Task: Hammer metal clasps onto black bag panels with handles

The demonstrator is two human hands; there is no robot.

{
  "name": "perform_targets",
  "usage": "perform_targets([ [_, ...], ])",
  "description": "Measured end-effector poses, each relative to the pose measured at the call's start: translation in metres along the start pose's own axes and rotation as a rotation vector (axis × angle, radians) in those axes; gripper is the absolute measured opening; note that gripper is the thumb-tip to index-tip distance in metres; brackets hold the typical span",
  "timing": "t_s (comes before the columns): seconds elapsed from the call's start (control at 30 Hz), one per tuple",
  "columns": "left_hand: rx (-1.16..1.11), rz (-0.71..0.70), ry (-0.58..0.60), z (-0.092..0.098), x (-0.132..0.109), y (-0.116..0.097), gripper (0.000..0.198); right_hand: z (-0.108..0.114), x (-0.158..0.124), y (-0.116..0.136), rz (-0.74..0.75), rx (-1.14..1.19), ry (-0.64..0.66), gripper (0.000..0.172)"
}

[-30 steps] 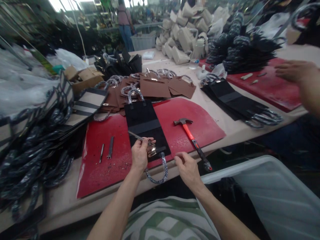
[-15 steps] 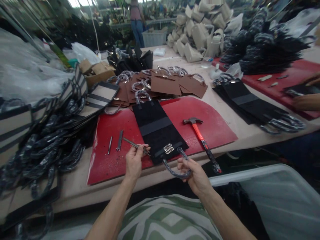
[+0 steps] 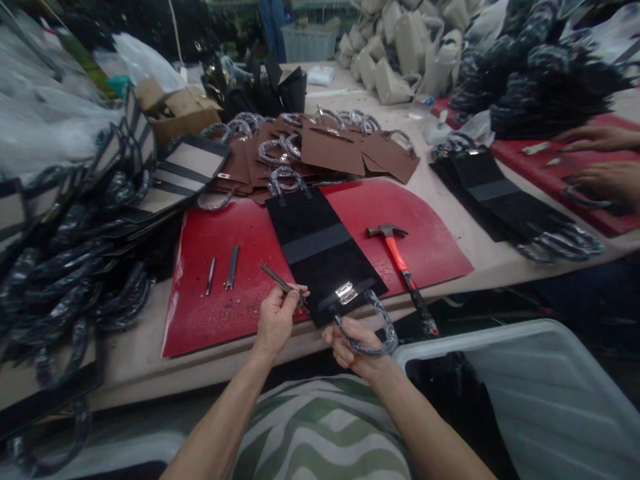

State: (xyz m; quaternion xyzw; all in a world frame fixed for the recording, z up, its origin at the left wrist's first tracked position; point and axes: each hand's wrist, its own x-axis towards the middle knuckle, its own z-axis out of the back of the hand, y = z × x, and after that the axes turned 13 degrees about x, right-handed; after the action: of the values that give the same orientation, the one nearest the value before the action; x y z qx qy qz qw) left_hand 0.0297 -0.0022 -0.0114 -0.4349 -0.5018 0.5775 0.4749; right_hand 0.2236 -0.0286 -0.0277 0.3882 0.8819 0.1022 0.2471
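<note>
My left hand [image 3: 280, 317] is closed around a slim metal punch [image 3: 275, 277], whose far end points up and left over the red board. Right of it lies a flat black bag piece [image 3: 325, 250] with a dark band, a silver metal clasp [image 3: 346, 292] and plastic-wrapped handles. My right hand [image 3: 357, 343] is under the near handle [image 3: 385, 327], its fingers curled by the panel's near edge; what they pinch, if anything, is hidden. Two metal tools, a thin rod [image 3: 211, 276] and a wider punch [image 3: 232, 267], rest on the board at left.
A claw hammer [image 3: 403, 267] lies across the edge of the red board [image 3: 425, 227]. Brown panels [image 3: 330, 150] are heaped behind. Black bag pieces are piled left [image 3: 100, 233] and right [image 3: 500, 193]. A plastic bin [image 3: 550, 360] stands below at right. A co-worker's hands [image 3: 605, 160] are at far right.
My right hand has moved left off the handle's curve to beneath it, by the panel's edge. The left hand keeps the punch. The view has tipped downward; the co-worker's hands show more.
</note>
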Motion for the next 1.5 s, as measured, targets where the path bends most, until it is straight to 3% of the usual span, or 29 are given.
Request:
perform_targets([
  [0.13, -0.075, 0.059, 0.02, 0.001, -0.002, -0.003, 0.029, -0.009, 0.007, 0.006, 0.013, -0.118, -0.029, 0.043],
  [0.3, -0.176, 0.07, 0.029, 0.001, -0.002, -0.01, 0.027, -0.022, 0.01, 0.006, 0.09, -0.104, -0.19, 0.032],
  [0.57, -0.191, -0.031, 0.02, 0.0, -0.001, -0.021, 0.02, -0.027, 0.007, 0.005, 0.147, -0.064, -0.036, 0.033],
  [0.8, -0.087, -0.137, 0.034, 0.001, -0.004, -0.032, 0.014, -0.019, 0.011, 0.0, 0.17, -0.069, -0.004, 0.029],
  [1.0, -0.077, -0.102, 0.011, 0.0, -0.004, -0.029, 0.018, -0.021, 0.011, -0.002, 0.161, 0.026, 0.022, 0.026],
  [1.27, -0.075, -0.034, 0.007, -0.001, -0.005, -0.021, 0.02, -0.029, 0.01, -0.002, 0.18, 0.025, -0.082, 0.023],
  [1.5, -0.121, 0.006, 0.006, -0.006, -0.006, -0.024, 0.017, -0.017, 0.009, -0.006, 0.148, 0.112, -0.066, 0.023],
])
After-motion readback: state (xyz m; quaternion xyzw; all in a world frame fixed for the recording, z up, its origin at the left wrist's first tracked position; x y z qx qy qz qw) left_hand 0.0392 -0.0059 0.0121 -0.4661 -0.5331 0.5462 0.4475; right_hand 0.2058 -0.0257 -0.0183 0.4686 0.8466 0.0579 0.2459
